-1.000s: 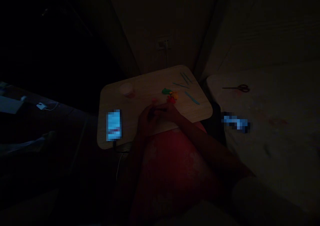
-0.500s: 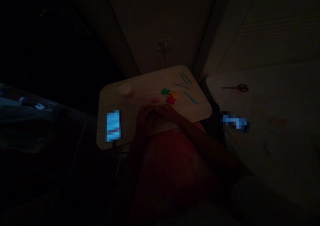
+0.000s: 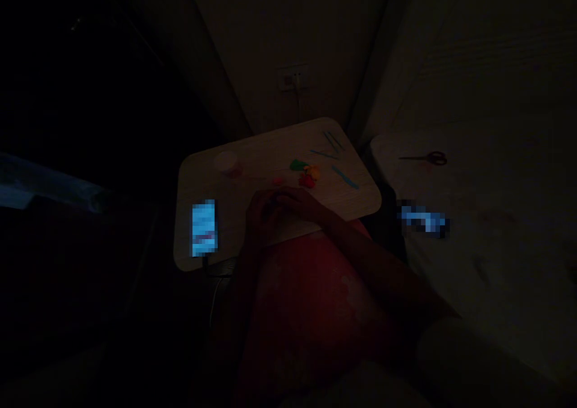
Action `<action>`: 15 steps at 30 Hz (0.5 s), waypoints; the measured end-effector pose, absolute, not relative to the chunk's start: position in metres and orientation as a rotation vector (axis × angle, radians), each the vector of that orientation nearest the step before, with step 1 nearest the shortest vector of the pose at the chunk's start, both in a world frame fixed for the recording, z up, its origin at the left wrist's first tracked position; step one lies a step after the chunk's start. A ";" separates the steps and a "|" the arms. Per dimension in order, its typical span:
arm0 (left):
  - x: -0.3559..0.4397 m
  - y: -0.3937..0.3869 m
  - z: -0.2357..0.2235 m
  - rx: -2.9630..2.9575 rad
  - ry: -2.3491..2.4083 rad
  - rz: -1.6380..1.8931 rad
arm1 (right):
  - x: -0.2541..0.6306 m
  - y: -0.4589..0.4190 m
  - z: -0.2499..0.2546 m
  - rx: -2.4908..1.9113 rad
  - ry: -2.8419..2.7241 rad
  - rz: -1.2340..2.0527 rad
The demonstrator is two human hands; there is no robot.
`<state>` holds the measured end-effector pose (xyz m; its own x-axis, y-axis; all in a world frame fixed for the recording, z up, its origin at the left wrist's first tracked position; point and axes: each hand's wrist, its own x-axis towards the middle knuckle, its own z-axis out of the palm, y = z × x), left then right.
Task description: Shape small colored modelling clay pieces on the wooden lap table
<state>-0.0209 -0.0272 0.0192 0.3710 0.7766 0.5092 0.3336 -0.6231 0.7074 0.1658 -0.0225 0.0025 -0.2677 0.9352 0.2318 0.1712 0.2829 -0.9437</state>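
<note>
In dim light, my left hand (image 3: pixel 260 213) and my right hand (image 3: pixel 297 201) meet over the near edge of a small wooden table (image 3: pixel 193 176). Both have curled fingers, drawn together around something too dark to make out. Just beyond the fingertips lies a small pink lump (image 3: pixel 279 181) that looks like modelling clay. To its right, green clay (image 3: pixel 298 165), orange clay (image 3: pixel 312 172) and red clay (image 3: pixel 307 181) sit touching in a cluster. Farther right are a blue plastic modelling knife (image 3: pixel 345 177) and several thin blue sticks (image 3: pixel 324 154).
A pale tub (image 3: pixel 226 163) stands at the table's back left. A lit phone (image 3: pixel 204 228) lies at the left with a cable attached. On the pale surface to the right are scissors (image 3: pixel 424 158) and another lit, blurred device (image 3: pixel 424 219). A wall socket (image 3: pixel 293 77) holds a plug.
My hands stay together at the table's near edge, with the fingers shifting slightly and a small dark gap showing between them. The objects on the table keep their places.
</note>
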 end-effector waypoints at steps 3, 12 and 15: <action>-0.022 -0.027 0.019 2.133 0.967 1.173 | 0.167 -0.023 0.005 -0.966 -1.665 1.106; -0.025 -0.028 0.020 2.088 1.030 1.302 | 0.164 -0.025 0.002 -1.062 -1.661 1.091; -0.026 -0.028 0.021 2.101 1.015 1.310 | 0.165 -0.026 0.001 -0.999 -1.598 1.177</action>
<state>-0.0257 -0.0284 0.0212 0.2736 0.7835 0.5579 0.3444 -0.6213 0.7038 0.1651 -0.0257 0.0006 -0.2815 0.9406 0.1896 0.0979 0.2248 -0.9695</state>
